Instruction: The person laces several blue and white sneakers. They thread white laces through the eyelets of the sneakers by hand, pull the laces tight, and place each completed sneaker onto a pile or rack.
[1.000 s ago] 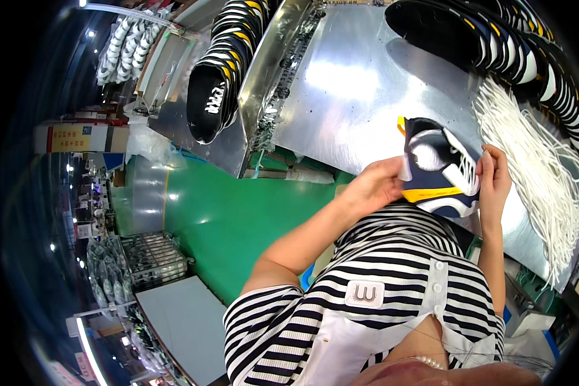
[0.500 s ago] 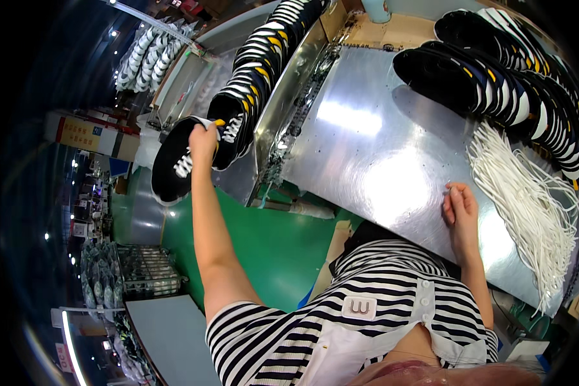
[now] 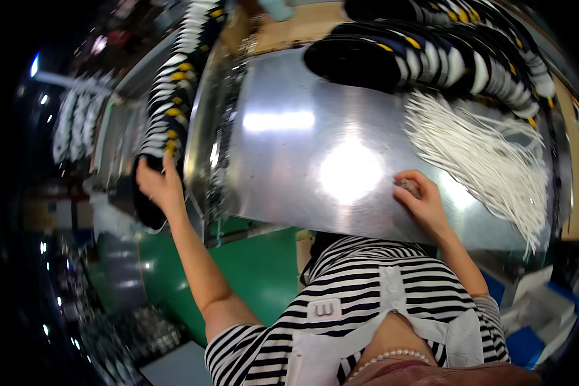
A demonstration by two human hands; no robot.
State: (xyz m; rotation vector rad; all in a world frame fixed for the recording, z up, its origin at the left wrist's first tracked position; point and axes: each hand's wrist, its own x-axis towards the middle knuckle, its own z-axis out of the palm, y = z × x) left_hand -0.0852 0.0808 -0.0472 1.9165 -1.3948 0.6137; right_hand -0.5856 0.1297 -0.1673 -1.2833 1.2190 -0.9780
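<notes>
On the left a long row of nested shoe uppers (image 3: 174, 96), black and white with yellow tabs, runs away from me along a metal-sided channel. My left hand (image 3: 159, 185) is at the near end of this row, its thumb and fingers apart over the nearest black upper (image 3: 149, 211). The hand is slightly blurred, and it seems to hold nothing. Above the metal tabletop (image 3: 302, 174), my right hand (image 3: 424, 201) is closed around a small grey-brown thing (image 3: 408, 187) whose kind I cannot make out. White shoelaces (image 3: 482, 161) lie in a bundle beyond the right hand.
More nested shoe uppers (image 3: 424, 61) lie in rows at the back right of the tabletop. Cardboard (image 3: 302, 26) lines its far edge. A metal rail (image 3: 206, 128) separates the left row from the tabletop. Wrapped white bundles (image 3: 80, 119) hang at the far left.
The laced upper that my left hand held out at the left is now at the row's near end, and the fingers have spread. My view has turned right; a small thing now shows in my right hand.
</notes>
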